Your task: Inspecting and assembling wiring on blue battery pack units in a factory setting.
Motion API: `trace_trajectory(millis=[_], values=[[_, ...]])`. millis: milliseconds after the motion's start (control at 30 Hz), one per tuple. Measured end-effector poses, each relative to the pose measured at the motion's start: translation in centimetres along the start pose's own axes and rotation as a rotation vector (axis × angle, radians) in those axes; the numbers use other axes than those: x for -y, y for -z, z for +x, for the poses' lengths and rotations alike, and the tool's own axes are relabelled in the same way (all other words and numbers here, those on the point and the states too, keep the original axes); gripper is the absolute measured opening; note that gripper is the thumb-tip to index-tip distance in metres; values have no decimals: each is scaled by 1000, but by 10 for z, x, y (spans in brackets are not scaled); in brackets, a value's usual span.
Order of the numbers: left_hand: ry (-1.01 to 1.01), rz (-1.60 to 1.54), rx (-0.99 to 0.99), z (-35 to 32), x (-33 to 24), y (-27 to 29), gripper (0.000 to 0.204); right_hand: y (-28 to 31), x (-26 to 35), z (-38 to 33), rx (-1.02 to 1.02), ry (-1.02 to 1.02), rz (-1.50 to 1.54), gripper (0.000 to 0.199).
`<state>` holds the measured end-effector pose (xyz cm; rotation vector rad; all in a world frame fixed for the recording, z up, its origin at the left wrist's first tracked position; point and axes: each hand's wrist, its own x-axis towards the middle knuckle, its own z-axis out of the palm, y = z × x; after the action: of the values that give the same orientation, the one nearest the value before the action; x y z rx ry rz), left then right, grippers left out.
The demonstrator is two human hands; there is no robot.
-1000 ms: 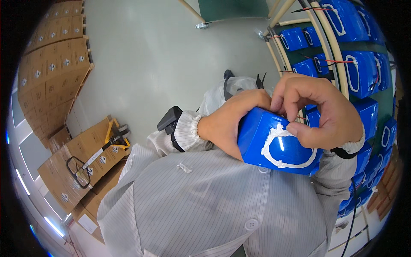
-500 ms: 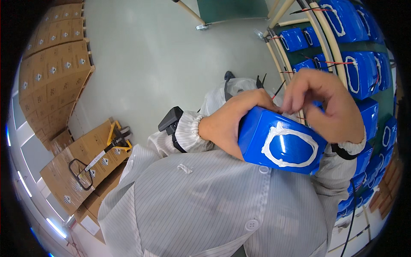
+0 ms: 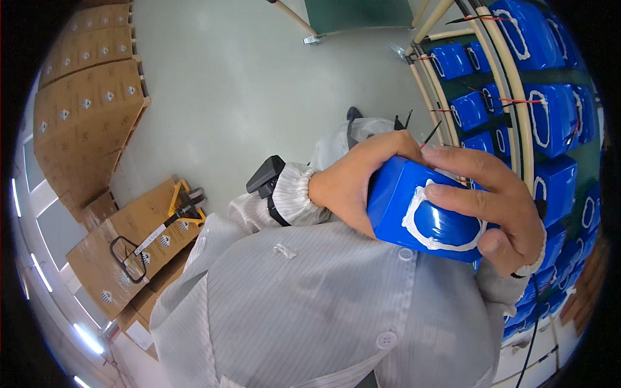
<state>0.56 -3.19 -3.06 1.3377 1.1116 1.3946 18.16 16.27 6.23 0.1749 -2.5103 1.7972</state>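
A blue film-wrapped battery pack (image 3: pixel 446 223) is held in front of my chest, its facing side marked by a ring of white paste. My left hand (image 3: pixel 352 184) wraps around its left end, the thumb along the top edge. From the right, my right hand (image 3: pixel 498 204) lies over the pack, fingers reaching across its upper side and facing side, thumb near the lower right corner. Short dark and red wire ends (image 3: pixel 430 134) stick up behind the pack beside my left thumb. The pack's far side is hidden.
To the right, a shelf rack (image 3: pixel 517 97) with beige tubes carries several similar blue packs (image 3: pixel 550 119) with wires. Stacked brown cartons (image 3: pixel 87 107) stand at the left, near a yellow pallet jack (image 3: pixel 152 239). A green-topped wheeled cart (image 3: pixel 359 14) is ahead on the grey floor.
My right hand has come down from above the wires, its curled fingers spreading over the pack's facing side and right end. My left hand keeps its hold on the pack.
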Motion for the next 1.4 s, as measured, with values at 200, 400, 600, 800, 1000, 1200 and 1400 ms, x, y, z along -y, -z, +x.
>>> trace_trajectory(millis=[200,400,600,800,1000,1200,1400], values=[[-114,-32,84,11,3,7,98,23,20,-22,-488,-94,-373,34],[-144,-35,87,13,6,9,100,8,8,-41,-464,-198,-256,39],[-139,19,86,11,7,12,99,5,-10,-48,-123,-126,70,83],[-156,-17,141,19,8,14,98,3,1,-54,-29,-183,52,121],[-132,-37,118,14,7,11,97,-6,-6,-58,-40,-185,40,118],[-138,0,134,13,2,11,96,-7,-1,-60,-33,-206,17,113],[-155,5,121,11,-1,8,97,-10,1,-60,-44,-196,12,111]])
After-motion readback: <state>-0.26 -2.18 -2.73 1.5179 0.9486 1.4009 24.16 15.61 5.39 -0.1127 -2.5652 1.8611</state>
